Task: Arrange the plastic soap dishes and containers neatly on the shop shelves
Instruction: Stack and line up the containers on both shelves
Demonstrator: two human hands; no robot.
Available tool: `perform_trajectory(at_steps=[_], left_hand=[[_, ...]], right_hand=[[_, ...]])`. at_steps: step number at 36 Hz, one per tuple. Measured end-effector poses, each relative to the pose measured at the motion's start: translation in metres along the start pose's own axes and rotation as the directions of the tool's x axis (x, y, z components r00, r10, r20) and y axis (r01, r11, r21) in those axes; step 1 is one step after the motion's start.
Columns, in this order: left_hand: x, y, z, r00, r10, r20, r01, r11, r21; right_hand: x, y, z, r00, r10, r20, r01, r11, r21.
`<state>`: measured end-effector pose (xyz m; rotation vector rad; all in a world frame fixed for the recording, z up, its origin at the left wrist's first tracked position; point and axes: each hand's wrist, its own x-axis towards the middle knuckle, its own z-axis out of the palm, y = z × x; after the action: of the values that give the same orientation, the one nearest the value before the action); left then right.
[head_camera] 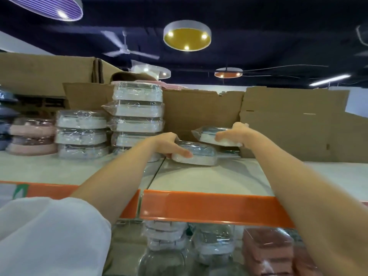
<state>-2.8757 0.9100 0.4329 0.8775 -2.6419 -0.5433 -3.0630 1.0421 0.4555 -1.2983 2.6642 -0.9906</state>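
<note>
left hand [171, 145] on shelf dish [196, 155], right hand [232, 134] – raised dish [214, 134]

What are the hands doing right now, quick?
Left hand: grips a wrapped white soap dish sitting on the shelf.
Right hand: holds another wrapped soap dish up above the shelf.

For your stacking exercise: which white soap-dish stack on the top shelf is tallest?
The white stack nearest the left hand, against the cardboard; the white stack beside it is lower.
</note>
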Motion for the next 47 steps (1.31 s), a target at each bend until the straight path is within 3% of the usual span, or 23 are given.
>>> perform_trajectory(at_steps=[7,18,24,30,39,43,47], left_hand=[[0.002,-0.001,0.003,0.997,-0.021,0.079,0.02,1.0,0.017],[-0.011,-0.012,0.0,0.997,-0.068,-0.022,0.069,0.996,0.049],[-0.011,-0.011,0.005,0.995,-0.082,-0.056,0.089,0.986,0.143],[-0.015,-0.009,0.002,0.999,-0.033,-0.016,0.033,0.999,0.031],[-0.014,-0.016,-0.002,0.999,-0.034,-0.028,0.034,0.999,-0.02],[-0.012,-0.019,-0.004,0.998,-0.056,-0.031,0.053,0.995,-0.086],[-0.009,-0.018,-0.002,0.995,-0.066,-0.079,0.062,0.997,-0.047]], right_hand=[[0.006,-0.003,0.007,0.998,-0.055,0.011,0.052,0.985,0.166],[0.007,0.001,0.016,0.983,-0.128,0.135,0.072,0.93,0.36],[0.005,0.0,0.02,0.968,-0.194,0.158,0.12,0.913,0.39],[0.002,-0.005,0.026,0.946,-0.282,0.162,0.197,0.894,0.402],[0.008,0.003,0.028,0.934,-0.231,0.271,0.111,0.913,0.392],[0.004,-0.002,0.029,0.936,-0.211,0.283,0.113,0.939,0.326],[0.003,-0.002,0.028,0.925,-0.232,0.301,0.148,0.949,0.278]])
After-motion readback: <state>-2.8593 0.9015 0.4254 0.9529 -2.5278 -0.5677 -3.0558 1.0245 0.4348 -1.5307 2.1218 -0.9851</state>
